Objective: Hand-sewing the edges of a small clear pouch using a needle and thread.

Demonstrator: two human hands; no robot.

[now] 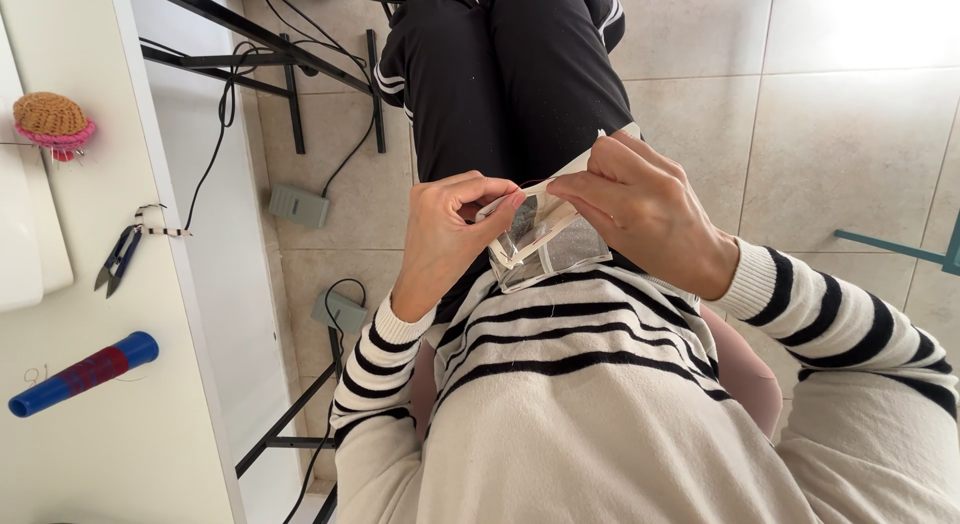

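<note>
Both hands up over the lap, working a small clear plastic packet (545, 246) w/ a white card strip at its top. Left hand (445, 234) pinches the packet's top-left corner btwn thumb & fingertips, fingers curled in. Right hand (640, 209) grips the white upper edge from the other side, thumb & forefinger closed on it, remaining fingers folded over the top. Packet hangs btwn the two hands, tilted, lower end just above the striped sweater (580, 384); contents look dark/silvery, can't tell what they are. Person seated, black trousers (510, 74) w/ white side stripes stretching away over the tiled floor (850, 134). To the left, a white tabletop (130, 424) w/ a blue tube (85, 374) w/ a red label near the front edge, small thread snips (120, 256) further back, & a knitted pincushion (52, 122) w/ pink rim at the far side; all well apart from the hands. On the floor below: two grey pedals (298, 205) (340, 310) w/ black cables, near the black metal legs of the table frame.
</note>
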